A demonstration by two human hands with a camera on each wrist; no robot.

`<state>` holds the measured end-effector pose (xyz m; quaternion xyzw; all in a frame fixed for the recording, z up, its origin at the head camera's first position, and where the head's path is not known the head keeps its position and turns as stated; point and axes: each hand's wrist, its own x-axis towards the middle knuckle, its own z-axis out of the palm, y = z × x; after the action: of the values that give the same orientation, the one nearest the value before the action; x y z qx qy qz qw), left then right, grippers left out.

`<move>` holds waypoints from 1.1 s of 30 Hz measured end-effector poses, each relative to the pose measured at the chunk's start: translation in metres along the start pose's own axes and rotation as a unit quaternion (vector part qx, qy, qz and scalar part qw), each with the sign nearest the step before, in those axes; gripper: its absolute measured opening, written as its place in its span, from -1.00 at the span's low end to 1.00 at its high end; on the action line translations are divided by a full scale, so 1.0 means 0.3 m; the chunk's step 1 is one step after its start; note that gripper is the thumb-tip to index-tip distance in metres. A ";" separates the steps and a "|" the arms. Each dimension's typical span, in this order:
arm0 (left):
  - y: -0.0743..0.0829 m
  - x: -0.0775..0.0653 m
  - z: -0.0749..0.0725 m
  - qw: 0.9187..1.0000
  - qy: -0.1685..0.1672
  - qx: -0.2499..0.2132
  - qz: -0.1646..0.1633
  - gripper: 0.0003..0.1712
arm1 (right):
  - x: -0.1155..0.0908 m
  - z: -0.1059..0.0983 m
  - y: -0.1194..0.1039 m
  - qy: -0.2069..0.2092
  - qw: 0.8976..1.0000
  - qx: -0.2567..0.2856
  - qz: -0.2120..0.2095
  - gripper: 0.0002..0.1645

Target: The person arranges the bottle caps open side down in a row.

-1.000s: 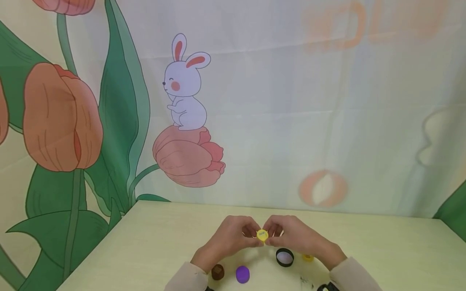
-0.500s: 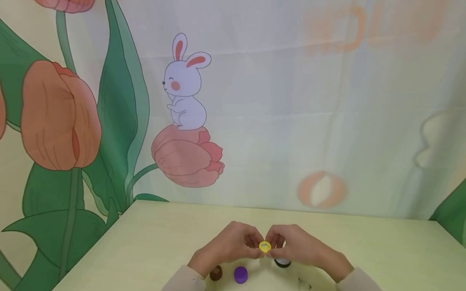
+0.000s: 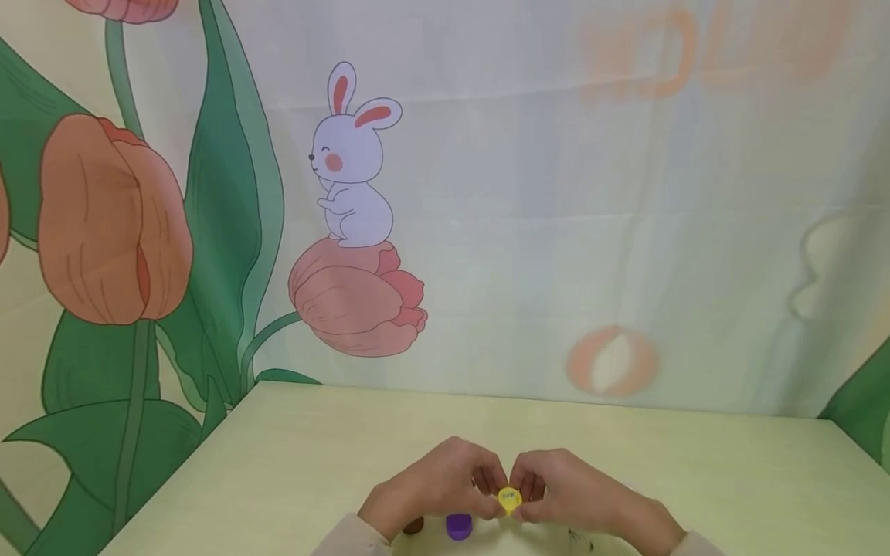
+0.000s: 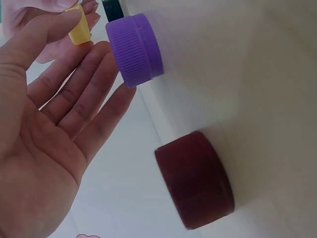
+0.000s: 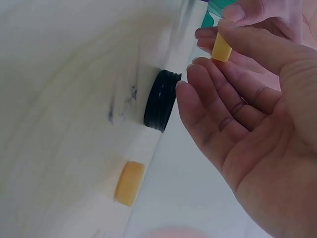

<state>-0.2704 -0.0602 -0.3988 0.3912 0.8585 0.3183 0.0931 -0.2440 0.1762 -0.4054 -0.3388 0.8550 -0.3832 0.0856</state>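
Note:
Between both hands is a small round yellow bottle cap [image 3: 510,500], printed face toward the head camera. My left hand [image 3: 455,483] pinches its left edge with thumb and fingertips. On the opposite edge, my right hand [image 3: 573,490] pinches it the same way. A ribbed purple cap [image 4: 134,50] stands on the table close to the left fingers. Nearer the left wrist is a dark brown cap [image 4: 195,180], mostly covered by the arm in the head view. The right wrist view shows a black ring-shaped cap [image 5: 162,101] beside the right fingertips and a second yellow cap [image 5: 130,183].
The pale wooden table [image 3: 334,432] carries dark marks [image 5: 130,101] near the black cap. Behind its far edge hangs a cloth backdrop [image 3: 501,232] printed with tulips and a rabbit.
Both hands have come down and nearer the body with the yellow cap still pinched between them. In the head view, the right hand now covers the black cap.

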 end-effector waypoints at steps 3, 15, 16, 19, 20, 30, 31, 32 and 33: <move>-0.001 0.000 0.007 1.000 -0.004 0.009 -0.002 -0.80 | -0.001 0.006 0.000 -0.006 1.000 0.006 -0.006 -0.77; 0.000 0.001 0.021 0.999 -0.026 0.044 -0.007 -0.80 | 0.007 0.029 0.007 -0.023 1.000 0.000 0.007 -0.76; 0.000 0.001 0.021 0.998 -0.028 0.047 -0.006 -0.80 | 0.007 0.031 0.007 -0.024 1.000 -0.001 0.007 -0.76; -0.001 0.000 0.020 0.998 -0.034 0.055 -0.006 -0.81 | 0.007 0.036 0.003 -0.028 1.000 0.002 0.008 -0.75; -0.001 0.000 0.020 0.998 -0.036 0.056 -0.007 -0.81 | 0.006 0.037 0.002 -0.028 1.000 0.002 0.008 -0.75; -0.001 0.003 0.020 0.996 -0.044 0.079 -0.015 -0.80 | 0.006 0.048 -0.002 -0.026 0.999 -0.017 0.017 -0.72; 0.000 0.003 0.021 0.996 -0.045 0.081 -0.018 -0.80 | 0.007 0.049 -0.002 -0.027 0.999 -0.018 0.017 -0.72; 0.001 0.003 0.022 0.995 -0.045 0.083 -0.020 -0.80 | 0.007 0.049 -0.002 -0.028 0.999 -0.018 0.017 -0.72; 0.002 0.003 0.023 0.995 -0.046 0.086 -0.023 -0.79 | 0.007 0.049 -0.001 -0.029 0.999 -0.021 0.016 -0.72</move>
<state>-0.2677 -0.0561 -0.4036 0.3924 0.8861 0.2229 0.1056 -0.2392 0.1658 -0.4151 -0.3374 0.8653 -0.3540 0.1099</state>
